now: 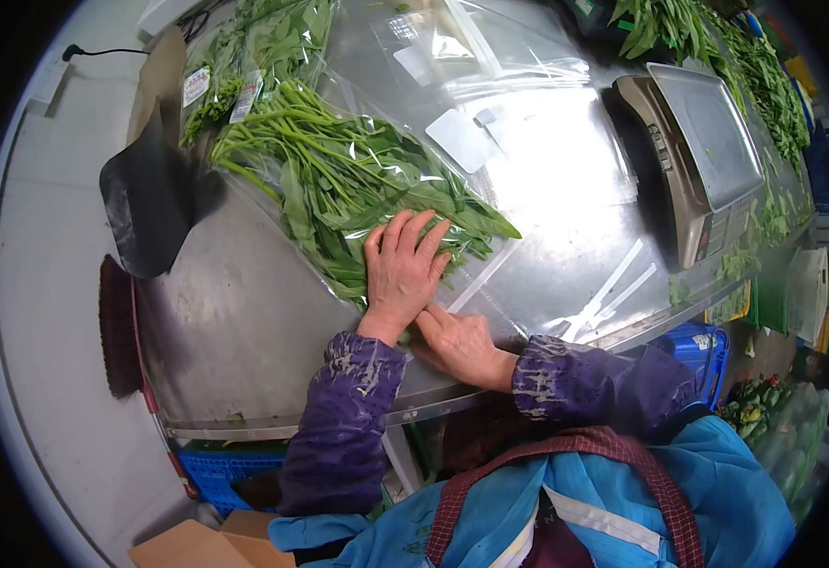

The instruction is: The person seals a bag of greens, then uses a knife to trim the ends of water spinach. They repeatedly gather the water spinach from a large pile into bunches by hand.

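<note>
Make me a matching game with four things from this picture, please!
1. Left hand
2. Scale
3. Broom
4. Sleeves

A. Dark bristles, beside the table
B. Purple
C. On top of the leafy greens
D. On the table, with a flat metal top

Right pairs: 1-C, 2-D, 3-A, 4-B

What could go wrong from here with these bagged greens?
The left hand lies on the leafy end of the bagged greens, so pressing too hard might bruise the leaves.

The right hand is tucked close to the left wrist, so the two could get in each other's way.

The loose white strips lie near the edge of the metal table, where a sleeve might brush them off.
</note>
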Available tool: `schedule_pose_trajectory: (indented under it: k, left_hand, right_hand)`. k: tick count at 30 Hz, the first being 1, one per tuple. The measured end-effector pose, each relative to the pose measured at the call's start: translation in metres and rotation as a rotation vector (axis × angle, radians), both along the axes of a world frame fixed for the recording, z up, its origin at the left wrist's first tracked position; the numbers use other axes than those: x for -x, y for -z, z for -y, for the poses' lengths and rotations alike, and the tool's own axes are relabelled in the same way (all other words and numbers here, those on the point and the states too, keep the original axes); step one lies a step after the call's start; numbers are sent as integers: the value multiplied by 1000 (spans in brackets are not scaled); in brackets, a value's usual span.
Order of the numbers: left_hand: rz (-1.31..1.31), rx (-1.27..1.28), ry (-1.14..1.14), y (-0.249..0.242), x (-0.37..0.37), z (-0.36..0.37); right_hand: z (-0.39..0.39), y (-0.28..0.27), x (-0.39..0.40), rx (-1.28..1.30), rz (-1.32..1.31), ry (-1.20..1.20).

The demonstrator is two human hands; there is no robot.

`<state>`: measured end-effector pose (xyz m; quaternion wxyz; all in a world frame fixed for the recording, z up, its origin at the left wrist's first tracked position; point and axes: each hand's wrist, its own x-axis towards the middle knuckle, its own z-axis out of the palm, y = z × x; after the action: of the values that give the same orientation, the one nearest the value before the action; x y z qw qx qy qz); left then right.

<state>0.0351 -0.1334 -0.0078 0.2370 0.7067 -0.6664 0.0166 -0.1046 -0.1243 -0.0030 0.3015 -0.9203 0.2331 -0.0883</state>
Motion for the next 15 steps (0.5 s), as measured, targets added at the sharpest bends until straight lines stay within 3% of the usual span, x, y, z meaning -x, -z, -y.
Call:
schedule_pose_trajectory:
  k: [3, 6, 8, 9, 13, 15]
  left_hand:
    - [-10, -5, 15, 1, -1, 0]
    - [-15, -11, 34, 2, -1, -1]
    - [28, -2, 40, 4, -1, -2]
    - [27, -3, 39, 4, -1, -2]
    - [57, 11, 39, 3, 1, -3]
    - [62, 12, 38, 2, 2, -2]
  right_hand:
    - [-1, 4, -1, 48, -31, -8]
    - [1, -2, -1, -78, 12, -59]
    - [0, -7, 11, -313, 37, -614]
    - [1, -26, 17, -405, -106, -744]
    - [34, -58, 43, -278, -253, -603]
    - [62, -48, 48, 26, -220, -384]
